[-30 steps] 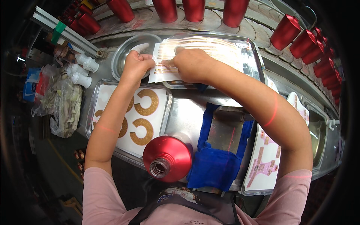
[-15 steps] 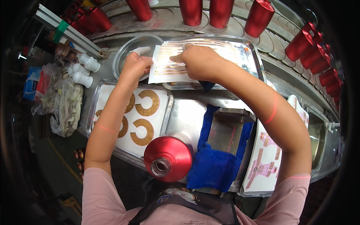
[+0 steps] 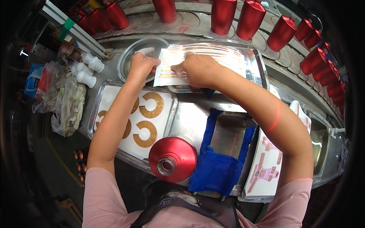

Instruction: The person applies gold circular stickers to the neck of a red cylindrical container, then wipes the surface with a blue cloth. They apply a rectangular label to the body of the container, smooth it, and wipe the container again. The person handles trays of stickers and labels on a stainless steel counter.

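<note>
A white sheet with rows of shiny gold strips (image 3: 169, 79) lies at the far middle, over a metal tray (image 3: 262, 68). My left hand (image 3: 142, 67) is at the sheet's left edge, thumb and fingers closed on it. A pale cover wraps one of its fingertips. My right hand (image 3: 201, 70) is over the sheet, with thumb and bent index finger close together on the strips. What they pinch, if anything, is too small to make out. Just in front of me lies a red metal bottle (image 3: 173, 159), its open threaded neck facing me.
A round metal bowl (image 3: 123, 62) stands behind my left hand. At left, a tray (image 3: 171, 114) holds gold C-shaped decals (image 3: 151, 105). A blue cloth-covered stand (image 3: 216, 171) sits beside the bottle; pink-printed sheets (image 3: 262, 173) lie right. Red bottles (image 3: 222, 17) line the conveyor (image 3: 190, 24) beyond.
The red bottles on the conveyor have shifted to the right. My left thumb has reached further toward the sheet's edge. My right hand stays over the strips, almost unmoved.
</note>
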Demonstrator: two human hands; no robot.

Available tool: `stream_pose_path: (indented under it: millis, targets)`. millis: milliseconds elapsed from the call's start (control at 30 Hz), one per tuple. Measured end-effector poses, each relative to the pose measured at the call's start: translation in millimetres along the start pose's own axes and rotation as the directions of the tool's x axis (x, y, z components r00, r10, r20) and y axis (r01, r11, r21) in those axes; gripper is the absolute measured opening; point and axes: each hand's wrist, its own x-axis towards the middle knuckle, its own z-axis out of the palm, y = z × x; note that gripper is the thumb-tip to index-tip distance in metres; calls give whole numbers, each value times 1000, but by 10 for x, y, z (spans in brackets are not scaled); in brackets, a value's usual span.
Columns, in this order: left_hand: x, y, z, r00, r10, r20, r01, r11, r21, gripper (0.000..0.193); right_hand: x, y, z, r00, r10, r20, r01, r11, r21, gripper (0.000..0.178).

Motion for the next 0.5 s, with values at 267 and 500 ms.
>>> stream_pose_path:
  millis: [267, 500]
  targets:
    - [-85, -10, 12, 999, -31, -39, 29, 998, -47, 55, 21, -29, -1, 999, 28, 42, -28, 1000, 8, 51]
    - [-141, -10, -40, 999, -11, -44, 10, 1000, -14, 40, 44, -16, -18, 999, 35, 11, -35, 999, 15, 58]
